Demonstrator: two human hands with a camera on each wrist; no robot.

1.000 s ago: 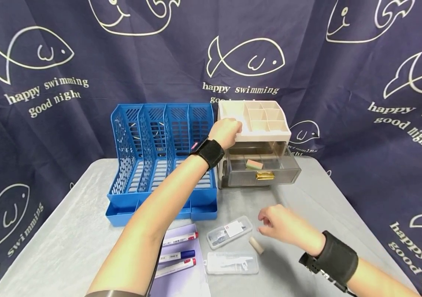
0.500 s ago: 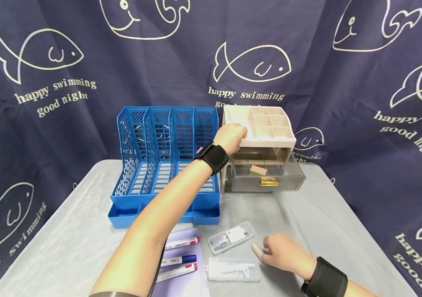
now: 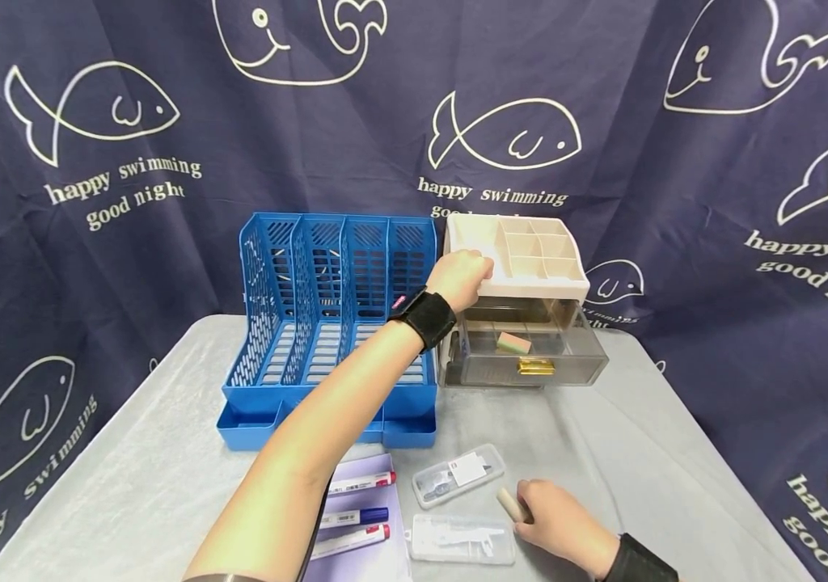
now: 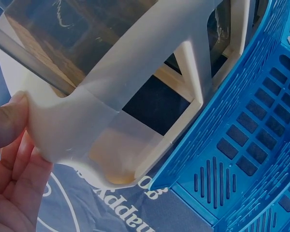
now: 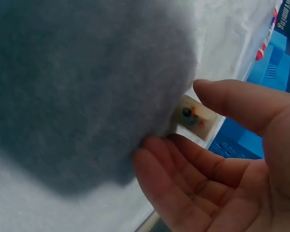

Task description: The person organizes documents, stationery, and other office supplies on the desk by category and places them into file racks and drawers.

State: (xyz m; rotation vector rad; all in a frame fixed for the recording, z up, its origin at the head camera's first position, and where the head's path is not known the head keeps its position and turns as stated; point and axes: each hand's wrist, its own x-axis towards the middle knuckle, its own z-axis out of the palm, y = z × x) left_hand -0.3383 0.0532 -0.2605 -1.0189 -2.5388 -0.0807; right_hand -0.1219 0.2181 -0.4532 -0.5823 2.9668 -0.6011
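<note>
My left hand point(image 3: 461, 277) grips the front left corner of the cream desk organizer point(image 3: 530, 255). In the left wrist view the thumb point(image 4: 7, 123) lies on the organizer's rim point(image 4: 77, 125) with the fingers under it. The smoky drawer point(image 3: 523, 360) below stands pulled out, and a pink and green eraser point(image 3: 513, 343) lies inside. My right hand point(image 3: 558, 524) is low on the table, its fingers closed round one end of a short beige stick point(image 3: 511, 503). In the right wrist view the beige stick point(image 5: 195, 116) sits between thumb and fingers.
A blue slotted file rack point(image 3: 334, 315) stands left of the organizer. Two clear plastic cases point(image 3: 458, 475) point(image 3: 463, 539) lie by my right hand. Three marker pens point(image 3: 356, 509) rest on a purple sheet under my left forearm. A grey cloth covers the table point(image 3: 130, 469).
My right hand dropped from above the table toward the near edge and closed on the beige stick. My left hand stayed on the organizer's corner.
</note>
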